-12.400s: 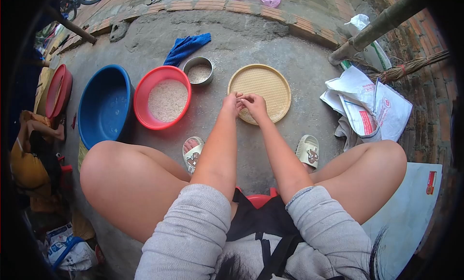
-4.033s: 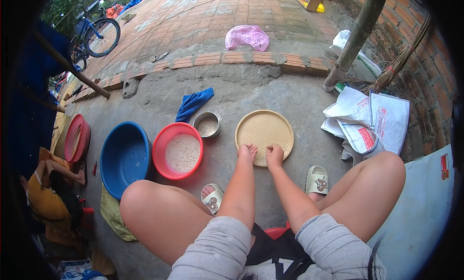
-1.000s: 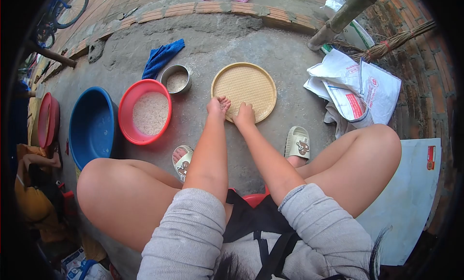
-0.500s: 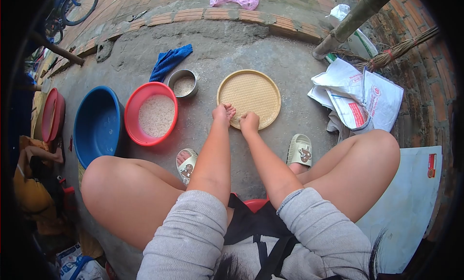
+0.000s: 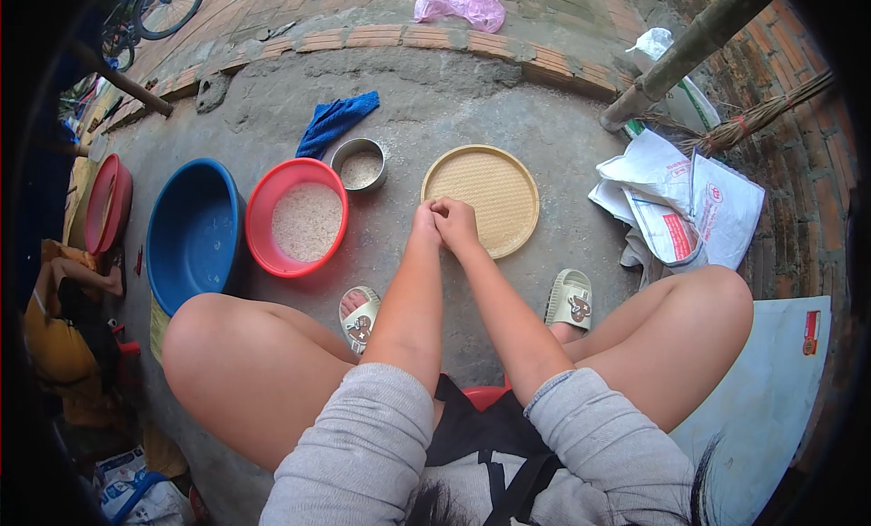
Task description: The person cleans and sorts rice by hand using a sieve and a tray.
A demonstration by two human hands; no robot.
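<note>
My left hand (image 5: 425,222) is cupped, palm up, at the near left rim of a round woven bamboo tray (image 5: 494,181). Against it presses my right hand (image 5: 458,222), its fingers curled in a pinch over the left palm. Whatever lies between the hands is hidden or too small to make out. The tray rests flat on the concrete, and its weave shows no large item on it. Left of the hands stand a red basin (image 5: 263,245) with white rice grains (image 5: 307,225) in it and a small metal pot (image 5: 376,174) also holding grains.
A blue basin (image 5: 186,245) stands beside the red one. Behind the pot lies a blue cloth (image 5: 336,122). White sacks (image 5: 667,186) are heaped right, near a bamboo pole (image 5: 676,68) and brick wall. Another person's leg (image 5: 91,276) shows far left. Grains are scattered on the floor.
My hands have come together; the right moved left onto the left hand, whose fingers were more spread before. The whole view has shifted slightly.
</note>
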